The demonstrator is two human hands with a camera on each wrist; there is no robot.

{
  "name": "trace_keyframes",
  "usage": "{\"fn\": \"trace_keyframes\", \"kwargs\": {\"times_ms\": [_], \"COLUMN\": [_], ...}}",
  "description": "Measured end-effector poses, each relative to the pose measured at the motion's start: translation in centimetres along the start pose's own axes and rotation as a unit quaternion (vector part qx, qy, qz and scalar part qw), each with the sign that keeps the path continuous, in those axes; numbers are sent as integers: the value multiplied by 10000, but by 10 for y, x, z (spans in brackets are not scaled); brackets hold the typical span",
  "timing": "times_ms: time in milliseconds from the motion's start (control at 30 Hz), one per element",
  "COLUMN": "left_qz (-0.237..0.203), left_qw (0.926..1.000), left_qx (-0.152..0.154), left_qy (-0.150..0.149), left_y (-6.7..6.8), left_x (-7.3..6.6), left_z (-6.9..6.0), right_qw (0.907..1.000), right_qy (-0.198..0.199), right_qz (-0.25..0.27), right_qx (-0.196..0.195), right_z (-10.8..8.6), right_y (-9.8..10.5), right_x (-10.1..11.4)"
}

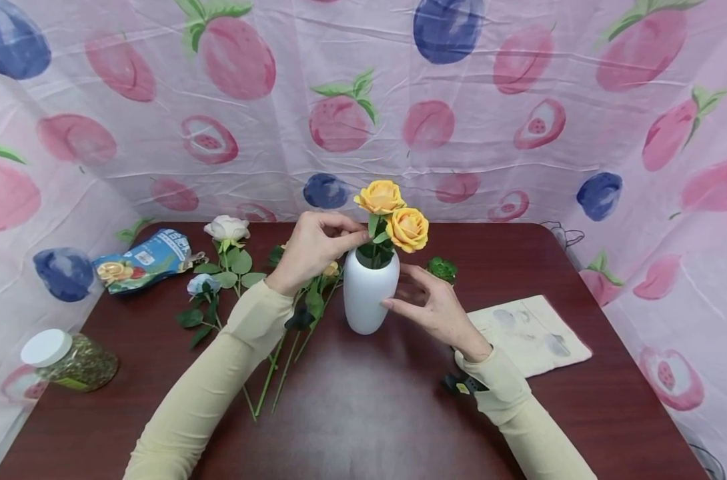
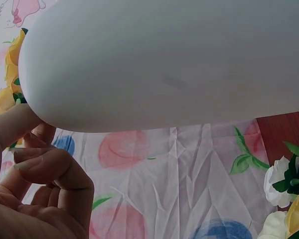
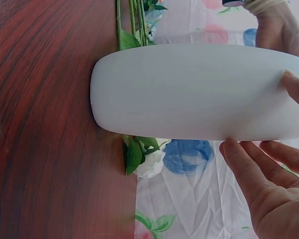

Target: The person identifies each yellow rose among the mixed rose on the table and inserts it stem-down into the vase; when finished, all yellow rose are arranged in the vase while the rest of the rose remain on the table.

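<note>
A white vase (image 1: 368,297) stands upright on the table, with two yellow roses (image 1: 408,230) rising from its mouth. At the rim, my left hand (image 1: 320,248) pinches at the rose stems and leaves between thumb and forefinger; the exact contact is partly hidden. In the left wrist view, one digit of the left hand (image 2: 45,184) reaches behind the vase's rim, and the other fingers are bent. My right hand (image 1: 438,310) holds the vase from the right, thumb on the near side. In the right wrist view, the fingers (image 3: 244,172) press along the vase's side.
Left of the vase lie several loose stems (image 1: 273,367), a white rose (image 1: 227,229) and a blue flower (image 1: 203,285). Farther left are a blue pouch (image 1: 147,260) and a lidded jar (image 1: 78,363). A cloth (image 1: 534,337) and small green plant (image 1: 442,269) lie to the right.
</note>
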State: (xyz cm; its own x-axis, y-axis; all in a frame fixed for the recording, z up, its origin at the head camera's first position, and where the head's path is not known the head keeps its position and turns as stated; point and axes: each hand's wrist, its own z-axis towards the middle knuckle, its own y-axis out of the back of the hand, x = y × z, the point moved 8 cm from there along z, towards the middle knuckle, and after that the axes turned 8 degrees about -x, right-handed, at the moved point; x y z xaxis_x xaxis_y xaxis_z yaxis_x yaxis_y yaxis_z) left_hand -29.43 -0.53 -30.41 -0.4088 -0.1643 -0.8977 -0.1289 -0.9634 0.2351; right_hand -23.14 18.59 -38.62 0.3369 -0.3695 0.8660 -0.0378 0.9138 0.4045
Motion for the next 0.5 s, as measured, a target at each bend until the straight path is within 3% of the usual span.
{"fn": "trace_keyframes", "kwargs": {"times_ms": [267,500], "left_qz": [-112,-123], "left_qw": [9999,9994], "left_qx": [-129,-225], "left_qy": [24,-216], "left_y": [0,1], "left_x": [3,0], "left_z": [-4,-2], "right_qw": [10000,10000], "right_qy": [-30,-86], "right_qz": [72,2], "right_qx": [36,42], "right_z": [0,0], "right_y": [-1,0], "right_x": [-1,-2]}}
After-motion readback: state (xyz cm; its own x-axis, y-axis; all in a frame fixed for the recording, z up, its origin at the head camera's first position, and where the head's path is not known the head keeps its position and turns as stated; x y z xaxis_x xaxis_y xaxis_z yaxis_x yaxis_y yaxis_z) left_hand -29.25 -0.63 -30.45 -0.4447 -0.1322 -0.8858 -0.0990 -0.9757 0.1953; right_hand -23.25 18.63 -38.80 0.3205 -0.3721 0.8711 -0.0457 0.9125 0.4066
